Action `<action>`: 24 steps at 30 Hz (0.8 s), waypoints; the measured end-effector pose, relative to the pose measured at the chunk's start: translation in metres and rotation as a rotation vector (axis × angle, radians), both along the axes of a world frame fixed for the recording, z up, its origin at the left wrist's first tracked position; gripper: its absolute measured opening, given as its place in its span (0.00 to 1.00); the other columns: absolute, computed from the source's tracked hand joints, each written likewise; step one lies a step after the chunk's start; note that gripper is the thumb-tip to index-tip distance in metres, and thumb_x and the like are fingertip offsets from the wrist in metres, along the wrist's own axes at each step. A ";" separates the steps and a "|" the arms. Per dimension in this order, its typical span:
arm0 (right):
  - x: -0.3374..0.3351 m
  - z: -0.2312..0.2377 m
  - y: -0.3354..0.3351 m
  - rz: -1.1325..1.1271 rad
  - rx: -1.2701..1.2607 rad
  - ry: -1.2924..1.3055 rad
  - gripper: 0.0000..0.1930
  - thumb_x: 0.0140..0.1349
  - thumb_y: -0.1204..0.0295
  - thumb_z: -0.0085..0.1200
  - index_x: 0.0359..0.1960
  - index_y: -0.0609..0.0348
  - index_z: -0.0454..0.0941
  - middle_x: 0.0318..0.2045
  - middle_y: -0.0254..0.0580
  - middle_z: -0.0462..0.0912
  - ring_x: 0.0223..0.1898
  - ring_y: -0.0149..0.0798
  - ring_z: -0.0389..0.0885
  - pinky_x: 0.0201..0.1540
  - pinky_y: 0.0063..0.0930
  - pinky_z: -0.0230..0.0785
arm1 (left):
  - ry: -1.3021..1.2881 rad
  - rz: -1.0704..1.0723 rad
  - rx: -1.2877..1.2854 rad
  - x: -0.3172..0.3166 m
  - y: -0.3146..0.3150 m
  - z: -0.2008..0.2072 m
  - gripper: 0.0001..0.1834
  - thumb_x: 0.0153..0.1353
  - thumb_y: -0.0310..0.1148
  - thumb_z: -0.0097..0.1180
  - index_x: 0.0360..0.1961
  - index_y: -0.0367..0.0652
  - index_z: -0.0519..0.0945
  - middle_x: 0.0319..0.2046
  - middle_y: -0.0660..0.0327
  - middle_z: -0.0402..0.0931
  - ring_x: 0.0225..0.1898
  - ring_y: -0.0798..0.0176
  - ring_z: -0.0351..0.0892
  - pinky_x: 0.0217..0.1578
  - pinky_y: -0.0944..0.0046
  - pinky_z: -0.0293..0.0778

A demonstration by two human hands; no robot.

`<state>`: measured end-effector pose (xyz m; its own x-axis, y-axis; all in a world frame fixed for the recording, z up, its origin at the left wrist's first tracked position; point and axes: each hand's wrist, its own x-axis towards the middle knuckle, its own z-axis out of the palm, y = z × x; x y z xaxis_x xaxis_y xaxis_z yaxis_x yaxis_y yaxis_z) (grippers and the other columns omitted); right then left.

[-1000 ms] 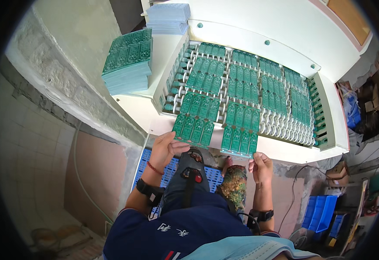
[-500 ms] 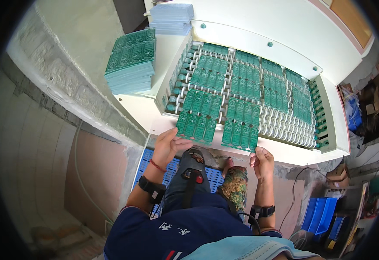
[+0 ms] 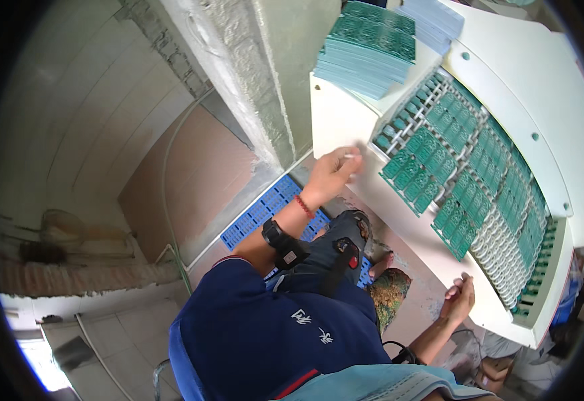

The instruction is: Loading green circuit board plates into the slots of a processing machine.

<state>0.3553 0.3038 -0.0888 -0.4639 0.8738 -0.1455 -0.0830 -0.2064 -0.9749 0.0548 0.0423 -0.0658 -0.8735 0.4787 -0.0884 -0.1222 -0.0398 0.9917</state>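
My left hand (image 3: 334,172) is lifted beside the white machine's front left corner, clear of the boards; its curled fingers are smeared by motion. My right hand (image 3: 459,302) hangs just off the machine's front edge, fingers loosely bent and apart, with nothing seen in them. Two green circuit board panels lie at the near end of the roller conveyor and jut over its front edge: a left panel (image 3: 420,168) and a right panel (image 3: 462,215). Further rows of the same panels (image 3: 489,159) lie beyond them on the white rollers (image 3: 499,257).
A tall stack of green panels (image 3: 365,57) stands on the machine's left end, with a pale blue-grey stack (image 3: 432,23) behind it. A rough concrete pillar (image 3: 238,67) rises to the left. Blue plastic grating (image 3: 258,217) covers the floor by my legs.
Both hands have come away from the near panels' edges, where they were touching. My view has swung left, so the machine now sits further right and tilted.
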 end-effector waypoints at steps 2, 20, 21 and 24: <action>0.003 0.007 0.002 0.024 0.048 0.085 0.13 0.64 0.66 0.45 0.35 0.65 0.75 0.19 0.36 0.74 0.12 0.23 0.65 0.13 0.12 0.54 | 0.187 0.095 -0.104 -0.003 -0.014 0.021 0.17 0.62 0.32 0.48 0.49 0.33 0.70 0.39 0.52 0.77 0.41 0.62 0.77 0.37 0.66 0.75; -0.253 0.185 -0.054 0.724 0.572 -0.184 0.24 0.58 0.55 0.51 0.45 0.66 0.74 0.35 0.42 0.78 0.33 0.30 0.74 0.28 0.22 0.69 | 1.094 0.539 -0.404 -0.093 -0.011 0.117 0.31 0.60 0.50 0.45 0.48 0.26 0.69 0.53 0.39 0.64 0.60 0.39 0.55 0.58 0.51 0.54; -0.273 0.189 -0.053 0.720 0.585 -0.198 0.25 0.57 0.53 0.51 0.45 0.66 0.74 0.36 0.43 0.78 0.34 0.31 0.74 0.29 0.23 0.69 | 1.094 0.541 -0.381 -0.091 -0.009 0.119 0.32 0.59 0.51 0.46 0.47 0.25 0.69 0.52 0.38 0.63 0.60 0.37 0.54 0.58 0.51 0.55; -0.323 0.203 -0.056 0.709 0.576 -0.267 0.29 0.57 0.50 0.51 0.46 0.68 0.72 0.38 0.43 0.77 0.35 0.33 0.74 0.31 0.24 0.70 | 1.106 0.553 -0.363 -0.086 -0.007 0.121 0.34 0.58 0.52 0.47 0.45 0.23 0.70 0.52 0.37 0.63 0.60 0.36 0.53 0.57 0.48 0.55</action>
